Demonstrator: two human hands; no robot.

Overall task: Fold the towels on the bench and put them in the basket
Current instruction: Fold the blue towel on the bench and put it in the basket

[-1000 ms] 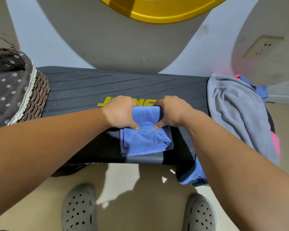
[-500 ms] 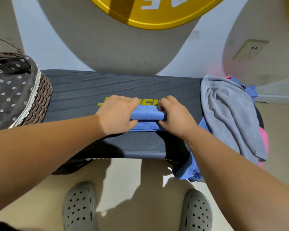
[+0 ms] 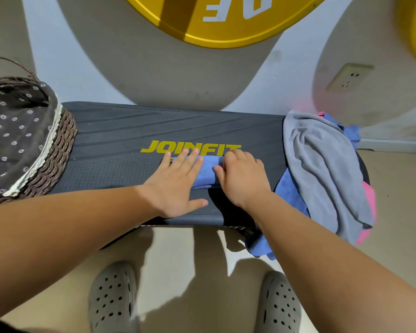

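Head view: the dark worktop (image 3: 120, 131) runs left to right, with the basket (image 3: 58, 162) at its left end and a heap of unfolded towels (image 3: 322, 169) at its right. At mid-worktop, just under the yellow lettering, the folded blue towel (image 3: 208, 173) lies with its long axis left to right. My left grip (image 3: 175, 183) presses it with straight, spread fingers; my right grip (image 3: 243, 179) curls round its right end.

cam: head-worn, wide-angle; faces forward and steeply down; close over bench (image 3: 111, 131); shoes (image 3: 113, 296) at bottom edge
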